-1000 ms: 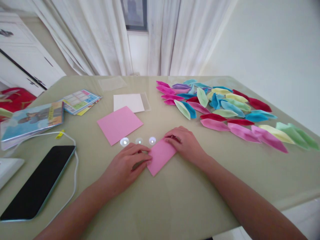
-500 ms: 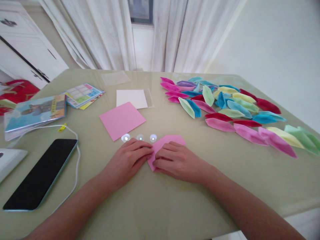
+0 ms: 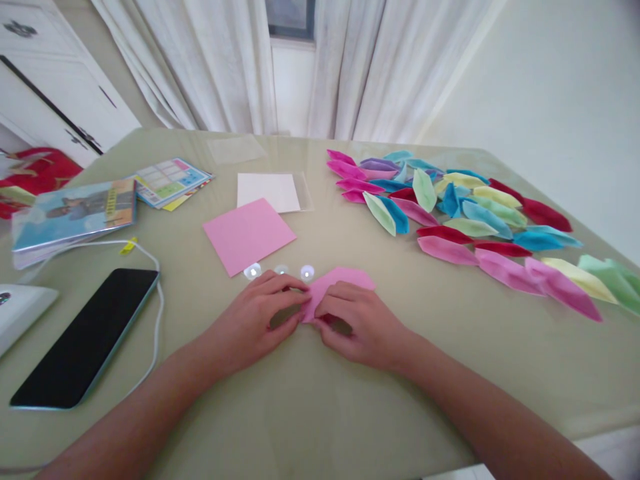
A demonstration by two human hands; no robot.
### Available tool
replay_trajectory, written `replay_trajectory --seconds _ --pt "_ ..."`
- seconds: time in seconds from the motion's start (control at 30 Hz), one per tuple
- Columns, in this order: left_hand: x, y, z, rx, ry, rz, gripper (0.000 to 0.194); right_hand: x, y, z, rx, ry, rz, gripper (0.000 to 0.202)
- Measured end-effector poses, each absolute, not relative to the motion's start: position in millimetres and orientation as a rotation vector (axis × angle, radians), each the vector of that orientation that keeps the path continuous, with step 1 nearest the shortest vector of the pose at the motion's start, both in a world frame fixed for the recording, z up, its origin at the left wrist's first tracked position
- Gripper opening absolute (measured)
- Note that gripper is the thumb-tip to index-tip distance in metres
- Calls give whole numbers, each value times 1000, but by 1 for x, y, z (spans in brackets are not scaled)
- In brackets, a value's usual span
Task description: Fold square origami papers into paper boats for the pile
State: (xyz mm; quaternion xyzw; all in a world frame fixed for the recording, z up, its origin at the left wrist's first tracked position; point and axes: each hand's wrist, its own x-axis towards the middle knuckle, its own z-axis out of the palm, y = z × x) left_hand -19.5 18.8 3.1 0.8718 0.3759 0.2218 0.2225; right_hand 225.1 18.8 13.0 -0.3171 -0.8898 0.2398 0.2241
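Your left hand [image 3: 265,312] has a curved grip, with the thumb and fingertips close together on the left edge of the folded pink paper [image 3: 350,276]; a gap remains behind the tips. Your right hand [image 3: 361,327] makes a pinch at the near corner of this same paper, with the thumb and forefinger nearly meeting and the other fingers lying over its surface. The paper is on the table [image 3: 310,413], in front of you, between your two hands, and its far right part shows beyond your right knuckles.

Just past your left hand there is a row of three small bright round spots; I cannot tell if they are things or reflections. Behind them a flat pink sheet [image 3: 249,235] lies turned at an angle, and it covers a corner of the white paper [image 3: 267,192].

To the right, many folded paper pieces [image 3: 493,267] in pink, red, blue, green, yellow and purple are spread in loose rows. On the left side you have a phone [image 3: 87,340] with a dark screen, beside a white cable [image 3: 159,320]. Farther there are a picture booklet [image 3: 75,217] and printed cards [image 3: 173,183].
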Motion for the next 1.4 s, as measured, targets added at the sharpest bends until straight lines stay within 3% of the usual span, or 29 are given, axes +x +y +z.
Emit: replay_trajectory --seconds 0.47,1.07,1.27,1.4 --pt "-16 18 4 2419 1068 638 19 224 22 15 -1093 -2382 687 13" --pt "-16 12 6 2820 972 544 25 226 23 17 -1135 -2408 746 14" --pt "-16 11 13 2854 963 436 25 233 24 21 -936 -2595 534 2" --pt "-15 7 16 2832 971 440 25 238 20 28 -695 -2839 206 19"
